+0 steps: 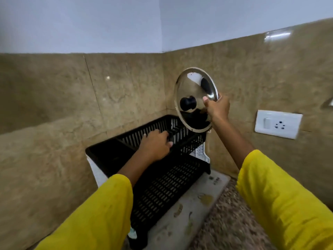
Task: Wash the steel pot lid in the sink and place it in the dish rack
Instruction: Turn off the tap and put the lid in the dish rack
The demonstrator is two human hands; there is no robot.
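Tan stone tiles cover both walls of the corner, with pale painted wall above. My left hand [156, 144] rests on the upper edge of the one black slotted dish rack [162, 179], fingers curled loosely over its rim, holding nothing else. The rack stands in the corner on a printed mat [191, 210] that lies on the speckled worktop [232, 222]. My right hand [217, 107] has its grip pinched on the rim of the single steel pot lid [193, 91], held on edge in the air above the rack's far end, black knob facing me. One white switch and socket plate [278, 124] sits on the right wall. Both my sleeves are yellow.
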